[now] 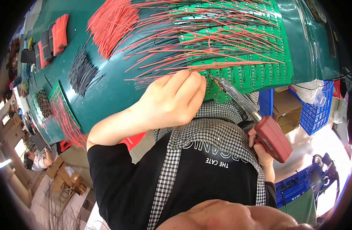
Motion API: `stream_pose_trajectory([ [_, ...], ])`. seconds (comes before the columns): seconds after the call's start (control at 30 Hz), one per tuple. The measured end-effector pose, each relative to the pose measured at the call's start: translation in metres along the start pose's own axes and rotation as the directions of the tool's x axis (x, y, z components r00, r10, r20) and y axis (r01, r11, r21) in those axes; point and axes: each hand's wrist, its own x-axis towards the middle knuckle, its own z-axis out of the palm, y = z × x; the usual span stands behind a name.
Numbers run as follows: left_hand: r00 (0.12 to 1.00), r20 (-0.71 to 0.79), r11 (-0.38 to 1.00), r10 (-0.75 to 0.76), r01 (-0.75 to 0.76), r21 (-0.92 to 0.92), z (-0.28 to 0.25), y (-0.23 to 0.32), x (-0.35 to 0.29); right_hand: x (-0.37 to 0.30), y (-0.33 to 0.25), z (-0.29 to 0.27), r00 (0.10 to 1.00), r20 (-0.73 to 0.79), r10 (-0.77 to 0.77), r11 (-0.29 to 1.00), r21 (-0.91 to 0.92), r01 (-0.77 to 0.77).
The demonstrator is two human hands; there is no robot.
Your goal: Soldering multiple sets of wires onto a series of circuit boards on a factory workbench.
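My left hand (176, 97) is closed in a pinch at the near edge of the green circuit boards (260, 78). Whatever its fingertips hold is hidden behind the knuckles. My right hand (261, 150) grips a soldering gun (273, 138) with a red body and a long metal barrel. The gun's pointed tip reaches over the boards' near edge, just right of my left fingers. Rows of red and black wires (164, 48) stretch across the boards, their loose ends extending left over the table.
On the green table (118, 82) lie a pile of red wires (112, 27), a black wire pile (83, 71) and wire bundles (59, 35). Another wired board (64, 109) sits at the left edge. A blue crate (315, 111) and a cardboard box (286, 107) stand at right.
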Motion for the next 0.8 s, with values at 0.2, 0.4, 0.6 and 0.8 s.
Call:
stream_pose_trajectory([
  [0.2, 0.999, 0.047, 1.0, 0.015, -0.016, 0.025, -0.001, 0.0, 0.0, 0.002, -0.002, 0.0, 1.0, -0.002, 0.007, 0.999, 0.046, -0.007],
  [0.4, 0.997, 0.073, 1.0, 0.024, -0.025, 0.01, -0.003, 0.002, -0.001, 0.002, -0.001, -0.002, 1.0, 0.016, 0.013, 0.999, 0.042, -0.014],
  [0.6, 0.996, 0.058, 0.997, 0.06, -0.063, 0.048, -0.003, 0.001, 0.0, 0.005, 0.001, -0.005, 0.994, 0.062, -0.09, 0.995, -0.03, 0.092],
  [0.8, 0.986, 0.092, 0.986, 0.135, -0.143, 0.085, -0.004, -0.001, 0.002, 0.014, -0.008, -0.001, 0.991, 0.016, -0.133, 0.979, 0.156, 0.129],
])
